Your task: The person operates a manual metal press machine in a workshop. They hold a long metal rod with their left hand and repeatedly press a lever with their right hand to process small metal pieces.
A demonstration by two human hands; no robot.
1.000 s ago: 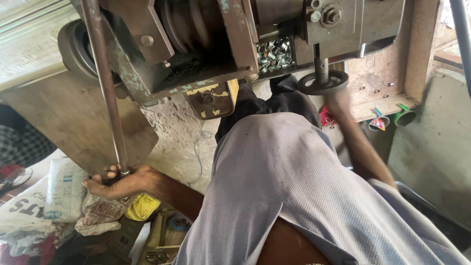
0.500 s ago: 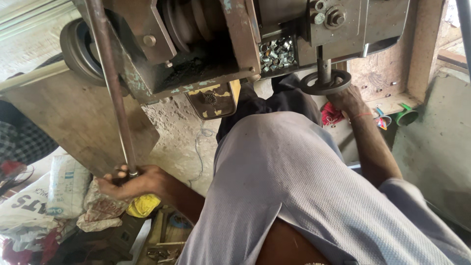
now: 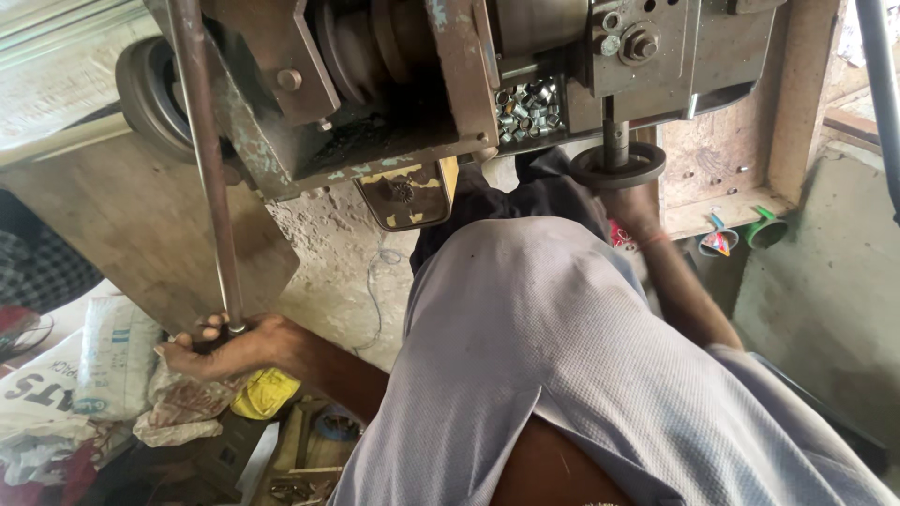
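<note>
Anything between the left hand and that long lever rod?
Nothing visible. The left hand is wrapped around the lower end of the lever rod, in direct contact; the crumpled sacks lie beside and below it.

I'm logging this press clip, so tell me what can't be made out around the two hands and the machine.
Head view only:
- Left hand: the palm hides the bottom end of the long metal rod.
- Right hand: its fingers are behind the round black handwheel, so the grip is unclear.
- Small metal pieces in the machine's tray: too small to identify.
- Machine top: cut off by the upper edge.
</note>
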